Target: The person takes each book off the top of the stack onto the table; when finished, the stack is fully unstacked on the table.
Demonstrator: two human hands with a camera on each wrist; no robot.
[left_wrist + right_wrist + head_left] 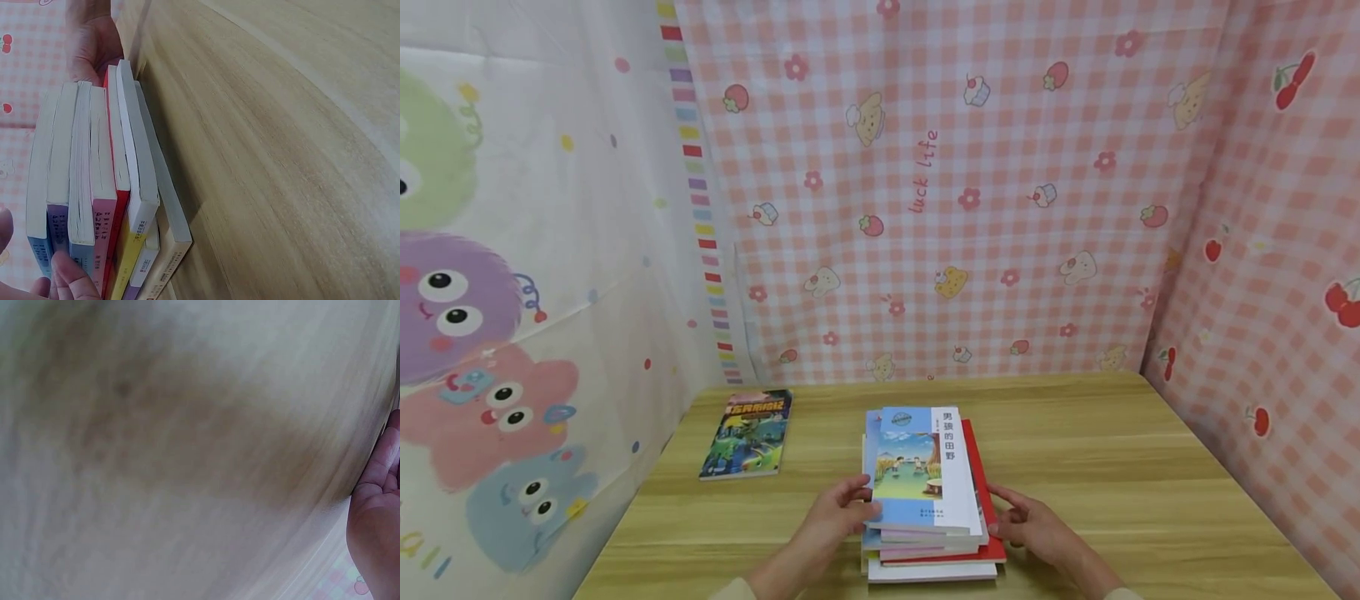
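Note:
An uneven stack of books (917, 554) lies on the table, seen from its spine side in the left wrist view. On top is a blue-and-white book (910, 467) with a painted pond scene. A red book (973, 467) juts out lower down on the right. My left hand (837, 518) touches the stack's left side; in the left wrist view its fingertips (72, 275) rest against the spines. At the right side my right hand (1033, 525) has its fingers against the book edges. The right wrist view shows only part of that hand (378, 506), and the stack is not discernible there.
A colourful comic-style book (748, 433) lies apart at the table's back left. The wooden table (1097, 450) is bordered by a pink checked cloth (955, 242) at the back and right, and a white cartoon cloth (610, 350) on the left.

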